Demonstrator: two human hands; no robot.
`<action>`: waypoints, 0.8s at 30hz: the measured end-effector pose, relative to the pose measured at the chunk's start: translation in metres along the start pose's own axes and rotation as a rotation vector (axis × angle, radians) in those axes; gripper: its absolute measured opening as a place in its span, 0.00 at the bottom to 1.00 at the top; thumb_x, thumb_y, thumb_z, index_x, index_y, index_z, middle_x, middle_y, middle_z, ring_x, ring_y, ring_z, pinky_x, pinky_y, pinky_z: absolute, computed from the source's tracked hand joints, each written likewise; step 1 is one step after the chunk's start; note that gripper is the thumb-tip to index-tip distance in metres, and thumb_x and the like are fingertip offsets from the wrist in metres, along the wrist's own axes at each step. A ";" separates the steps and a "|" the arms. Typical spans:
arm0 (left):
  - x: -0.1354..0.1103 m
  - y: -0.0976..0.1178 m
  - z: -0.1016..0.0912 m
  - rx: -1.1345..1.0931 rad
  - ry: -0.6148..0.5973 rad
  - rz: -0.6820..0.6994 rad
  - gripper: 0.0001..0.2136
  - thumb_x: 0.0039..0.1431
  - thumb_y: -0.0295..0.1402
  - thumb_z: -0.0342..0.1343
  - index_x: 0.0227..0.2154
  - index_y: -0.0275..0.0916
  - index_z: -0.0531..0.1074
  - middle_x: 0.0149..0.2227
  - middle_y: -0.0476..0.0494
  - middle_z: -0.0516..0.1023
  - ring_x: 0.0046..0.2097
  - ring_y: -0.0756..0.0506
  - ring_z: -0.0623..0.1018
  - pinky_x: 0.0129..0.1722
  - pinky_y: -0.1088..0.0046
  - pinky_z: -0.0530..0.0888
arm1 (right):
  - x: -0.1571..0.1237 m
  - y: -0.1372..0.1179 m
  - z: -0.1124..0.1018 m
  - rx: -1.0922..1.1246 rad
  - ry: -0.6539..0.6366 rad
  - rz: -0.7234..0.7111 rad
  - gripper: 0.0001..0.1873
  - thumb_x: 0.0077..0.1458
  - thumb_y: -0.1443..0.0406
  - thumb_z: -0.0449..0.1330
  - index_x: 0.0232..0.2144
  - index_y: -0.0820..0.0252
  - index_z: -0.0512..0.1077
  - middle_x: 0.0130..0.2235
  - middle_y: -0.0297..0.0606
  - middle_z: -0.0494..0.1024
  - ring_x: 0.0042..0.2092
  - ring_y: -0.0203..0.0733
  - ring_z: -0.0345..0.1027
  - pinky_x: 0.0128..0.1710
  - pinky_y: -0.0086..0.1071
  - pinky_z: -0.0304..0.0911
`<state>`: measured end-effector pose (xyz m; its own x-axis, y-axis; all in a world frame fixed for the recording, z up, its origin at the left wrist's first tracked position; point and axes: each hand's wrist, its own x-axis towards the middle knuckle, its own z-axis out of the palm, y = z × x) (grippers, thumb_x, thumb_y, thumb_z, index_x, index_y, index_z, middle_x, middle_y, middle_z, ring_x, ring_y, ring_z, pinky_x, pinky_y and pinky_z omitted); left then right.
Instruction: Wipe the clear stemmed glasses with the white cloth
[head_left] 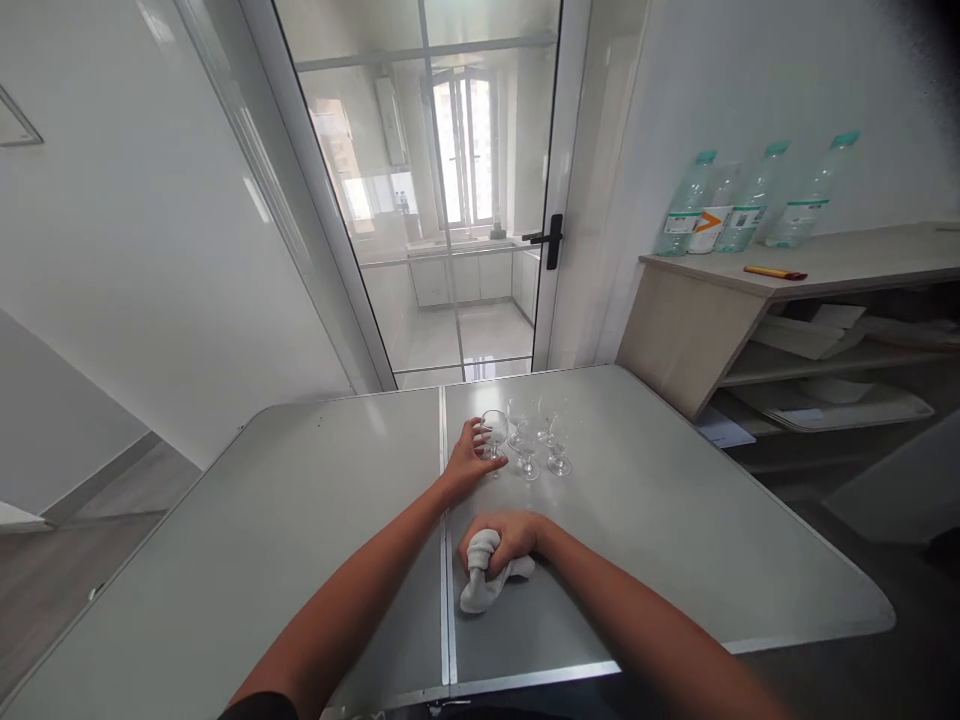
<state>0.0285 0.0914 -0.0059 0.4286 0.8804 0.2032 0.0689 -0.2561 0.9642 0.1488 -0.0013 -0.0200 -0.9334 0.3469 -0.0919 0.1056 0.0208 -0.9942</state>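
My left hand (469, 462) is curled round a small clear stemmed glass (494, 428), its thumb low in front and its fingers along the far left side. The glass is upright at the left end of a cluster of similar glasses (559, 462) on the grey table (360, 480). Nearer to me, my right hand (514, 532) is closed on a crumpled white cloth (480, 590). Part of the cloth hangs below the fist to the tabletop. Clear glass against grey makes the outlines of the back glasses hard to follow.
A metal seam (445, 600) divides the tabletop. Beyond the far edge stands a glazed door (480, 300) with a black handle (553, 242). At the right, a wooden shelf unit (697, 310) carries several plastic bottles (806, 205) and a small orange packet (775, 272).
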 end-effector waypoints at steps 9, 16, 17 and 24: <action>-0.001 0.019 -0.012 -0.136 0.088 0.065 0.28 0.52 0.40 0.71 0.52 0.40 0.66 0.50 0.35 0.79 0.43 0.44 0.82 0.45 0.62 0.79 | -0.002 -0.007 0.004 0.000 -0.015 -0.024 0.21 0.39 0.57 0.74 0.34 0.65 0.76 0.31 0.31 0.75 0.34 0.36 0.66 0.38 0.29 0.65; -0.033 0.031 -0.183 0.123 0.493 0.047 0.29 0.49 0.41 0.71 0.52 0.41 0.67 0.50 0.38 0.80 0.44 0.44 0.82 0.49 0.59 0.79 | 0.001 -0.012 0.008 0.002 0.001 -0.041 0.16 0.39 0.62 0.71 0.31 0.65 0.76 0.29 0.30 0.74 0.32 0.35 0.64 0.33 0.28 0.62; -0.042 0.029 -0.210 0.155 0.549 0.030 0.30 0.47 0.40 0.72 0.51 0.40 0.67 0.49 0.37 0.80 0.43 0.44 0.82 0.48 0.58 0.78 | 0.001 -0.012 0.009 0.011 0.003 -0.039 0.15 0.39 0.62 0.71 0.31 0.64 0.76 0.29 0.30 0.73 0.32 0.35 0.64 0.33 0.28 0.62; -0.093 0.007 -0.301 0.267 0.795 -0.056 0.29 0.45 0.41 0.70 0.49 0.39 0.66 0.48 0.36 0.80 0.39 0.44 0.81 0.42 0.61 0.79 | 0.003 -0.001 0.009 0.049 0.003 -0.050 0.14 0.38 0.64 0.70 0.30 0.65 0.76 0.28 0.30 0.73 0.32 0.35 0.64 0.33 0.28 0.60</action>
<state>-0.2820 0.1283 0.0335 -0.3375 0.8880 0.3123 0.3253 -0.2013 0.9239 0.1425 -0.0085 -0.0195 -0.9361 0.3494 -0.0417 0.0418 -0.0073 -0.9991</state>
